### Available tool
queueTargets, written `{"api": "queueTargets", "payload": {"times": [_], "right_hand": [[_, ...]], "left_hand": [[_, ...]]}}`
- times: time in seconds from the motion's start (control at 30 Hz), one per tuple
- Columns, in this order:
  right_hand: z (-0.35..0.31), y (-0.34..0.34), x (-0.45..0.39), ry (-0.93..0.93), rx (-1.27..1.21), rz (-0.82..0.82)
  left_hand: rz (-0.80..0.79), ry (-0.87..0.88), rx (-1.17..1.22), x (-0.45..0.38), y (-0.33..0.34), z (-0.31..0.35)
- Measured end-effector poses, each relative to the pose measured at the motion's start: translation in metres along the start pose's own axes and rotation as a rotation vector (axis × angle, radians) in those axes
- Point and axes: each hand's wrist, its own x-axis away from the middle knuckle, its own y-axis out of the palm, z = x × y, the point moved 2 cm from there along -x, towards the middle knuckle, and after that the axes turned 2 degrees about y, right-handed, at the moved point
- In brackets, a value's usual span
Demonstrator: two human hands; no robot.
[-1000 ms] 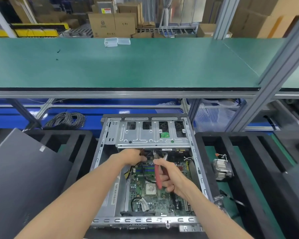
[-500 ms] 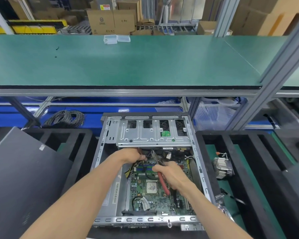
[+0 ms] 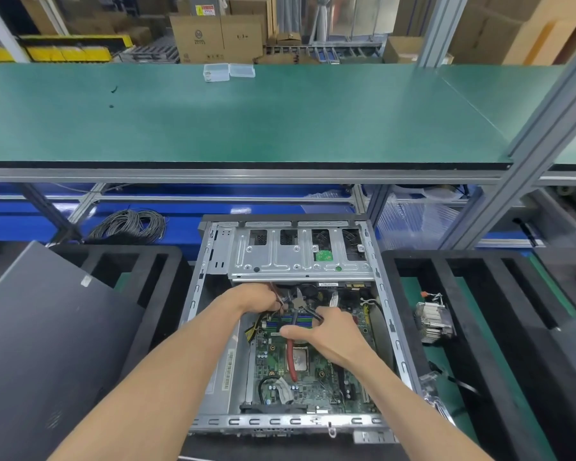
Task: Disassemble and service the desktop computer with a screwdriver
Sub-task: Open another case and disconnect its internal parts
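An open desktop case point(image 3: 197, 294) lies in front of me with its green motherboard point(image 3: 273, 357) and bare CPU point(image 3: 298, 359) exposed. A silver drive cage point(image 3: 280, 261) spans the far end. My left hand point(image 3: 256, 299) reaches under the cage edge and pinches a bundle of wires point(image 3: 278, 296). My right hand point(image 3: 326, 331) grips red-handled pliers point(image 3: 291, 357), whose jaws point at those wires beside my left fingers. No screwdriver is in view.
Black foam trays flank the case; the right tray point(image 3: 473, 327) holds a removed heatsink point(image 3: 433, 321). A dark side panel point(image 3: 47, 344) leans on the left tray. A green workbench point(image 3: 246, 121) with small clear boxes point(image 3: 228, 72) overhangs beyond. Coiled cable point(image 3: 130, 226) lies behind.
My right hand has moved forward and rotated, bringing the pliers' jaws up to the wires while the red handles swing down over the CPU. My left hand has stayed on the wires.
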Motion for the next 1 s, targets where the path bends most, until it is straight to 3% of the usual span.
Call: {"api": "queueTargets", "payload": {"times": [0.13,0.37,0.7,1.0], "right_hand": [[-0.001,0.004,-0.009,0.047,0.244,-0.005],[-0.001,0.017,-0.023,0.084,0.448,-0.05],[-0.006,0.023,-0.019,-0.002,0.875,0.106],[0.003,0.018,-0.01,-0.013,0.795,0.021]], "left_hand": [[-0.017,0.015,-0.024,0.0,0.0,0.002],[-0.037,0.005,0.12,0.001,0.0,0.003],[-0.017,-0.035,0.243,-0.004,0.003,0.001],[-0.015,-0.037,0.291,0.005,0.003,0.003]]}}
